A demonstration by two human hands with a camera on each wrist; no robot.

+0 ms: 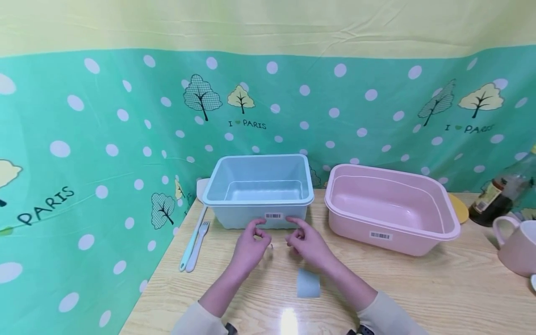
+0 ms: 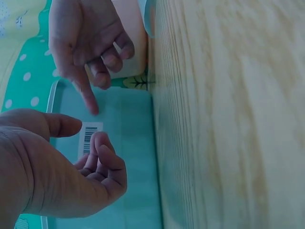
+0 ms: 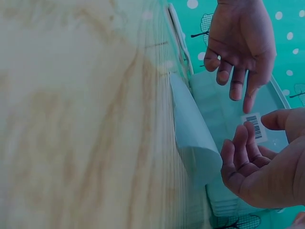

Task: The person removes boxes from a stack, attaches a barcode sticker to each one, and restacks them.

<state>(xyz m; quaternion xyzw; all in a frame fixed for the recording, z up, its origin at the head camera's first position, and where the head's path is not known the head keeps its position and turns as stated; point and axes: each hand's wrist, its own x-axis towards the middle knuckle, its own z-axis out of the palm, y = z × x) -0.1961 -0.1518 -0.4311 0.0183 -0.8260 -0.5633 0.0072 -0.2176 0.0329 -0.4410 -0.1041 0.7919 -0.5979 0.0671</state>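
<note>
A light blue plastic tub (image 1: 259, 201) stands on the wooden table (image 1: 418, 288), with a barcode label (image 1: 273, 216) on its front wall. Both my hands hover just in front of that label. My left hand (image 1: 260, 235) has loosely curled fingers and holds nothing; in the left wrist view it (image 2: 88, 134) sits close to the label (image 2: 89, 138). My right hand (image 1: 294, 235) is also empty, its fingers relaxed (image 3: 252, 126). A small pale blue cup (image 1: 308, 283) stands on the table under my right wrist, also seen in the right wrist view (image 3: 193, 138).
A pink tub (image 1: 389, 209) stands to the right of the blue one. A pale spatula and fork (image 1: 193, 244) lie at the left table edge. A dark bottle (image 1: 496, 197), a yellow lid (image 1: 459, 208) and a pink mug (image 1: 517, 246) are at far right. A patterned cloth backs the table.
</note>
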